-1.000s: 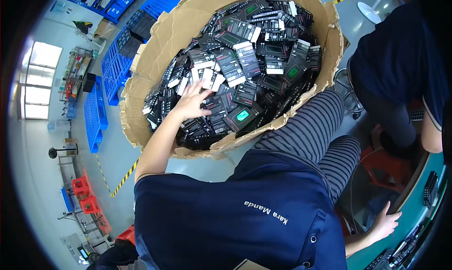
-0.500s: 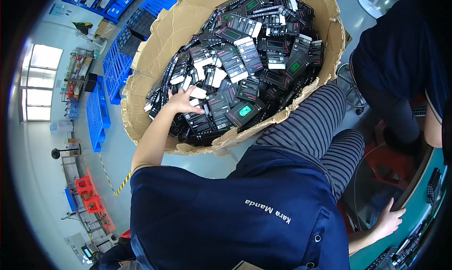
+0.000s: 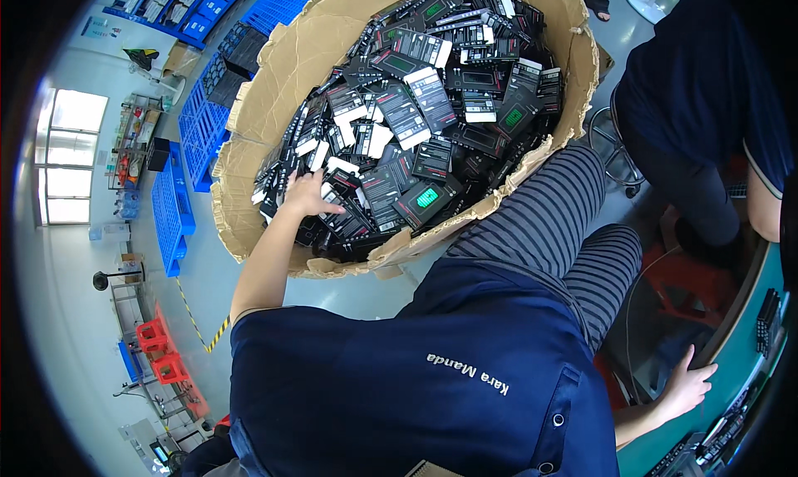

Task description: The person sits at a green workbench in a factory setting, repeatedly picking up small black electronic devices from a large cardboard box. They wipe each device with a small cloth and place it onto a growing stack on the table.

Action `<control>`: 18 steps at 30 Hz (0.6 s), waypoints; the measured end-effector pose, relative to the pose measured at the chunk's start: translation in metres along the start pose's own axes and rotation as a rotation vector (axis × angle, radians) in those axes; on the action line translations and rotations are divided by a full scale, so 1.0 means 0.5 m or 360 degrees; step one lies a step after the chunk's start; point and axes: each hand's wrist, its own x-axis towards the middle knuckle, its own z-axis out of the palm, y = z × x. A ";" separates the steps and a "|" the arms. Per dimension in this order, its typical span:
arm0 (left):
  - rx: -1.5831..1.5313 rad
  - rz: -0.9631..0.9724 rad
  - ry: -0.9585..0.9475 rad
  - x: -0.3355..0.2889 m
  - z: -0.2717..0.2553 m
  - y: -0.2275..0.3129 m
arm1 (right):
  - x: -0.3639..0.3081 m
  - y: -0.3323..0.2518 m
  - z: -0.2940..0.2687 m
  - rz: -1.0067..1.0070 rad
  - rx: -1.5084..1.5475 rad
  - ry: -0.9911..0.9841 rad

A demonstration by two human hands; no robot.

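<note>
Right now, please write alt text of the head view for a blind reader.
The person's left hand reaches into a large round cardboard bin heaped with flat black packaged boxes. The right hand rests on a teal table edge.

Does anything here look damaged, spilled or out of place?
The big cardboard bin is worn: its rim is torn and ragged, bent outward near the left hand, which digs into a loose jumble of black packages. None have spilled onto the floor. The right hand rests on the green table edge.
</note>
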 end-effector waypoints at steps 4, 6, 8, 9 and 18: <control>-0.0369 -0.0112 0.0197 0.031 0.042 0.002 | 0.002 -0.004 -0.007 0.0008 -0.0012 -0.0025; -0.0463 -0.0165 0.0227 0.043 0.037 0.011 | 0.004 -0.006 -0.011 0.0010 -0.0007 -0.0040; -0.0246 -0.0216 0.0157 0.060 0.028 0.026 | -0.001 -0.007 -0.012 0.0002 0.0001 0.0002; -0.0174 -0.0238 0.0130 0.070 0.028 0.030 | -0.003 -0.006 -0.014 -0.0001 0.0004 0.0023; -0.0083 -0.0014 0.0238 0.052 -0.026 0.088 | -0.019 -0.021 -0.019 -0.0012 -0.0060 0.0107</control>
